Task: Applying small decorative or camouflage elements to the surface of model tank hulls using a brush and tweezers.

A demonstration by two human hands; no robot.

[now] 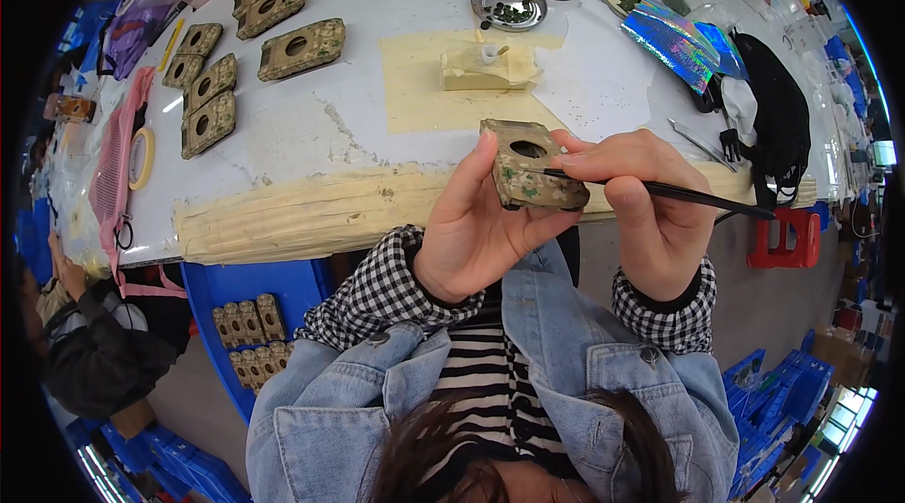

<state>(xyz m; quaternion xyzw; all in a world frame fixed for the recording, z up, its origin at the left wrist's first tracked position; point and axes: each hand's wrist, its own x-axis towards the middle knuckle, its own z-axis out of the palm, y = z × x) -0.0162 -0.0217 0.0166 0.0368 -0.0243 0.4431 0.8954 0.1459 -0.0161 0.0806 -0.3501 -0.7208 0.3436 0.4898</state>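
My left hand [471, 230] holds a small camouflage-painted model shell [530, 166] with a round hole in its top, just above the table's front edge. My right hand [641, 206] grips a thin black paintbrush [679, 192], and its tip rests on the shell's side. Both sleeves are checkered under a denim jacket.
Several more camouflage shells [302, 49] lie on the white table [377, 3] at the far left. A round metal paint dish [509, 3], a tan block with a small cup [488, 67], a tape roll [141, 157] and holographic sheets [671, 43] are there too. A blue bin [292, 281] of unpainted shells stands below left. Another person's dark sleeve [94, 352] is at left.
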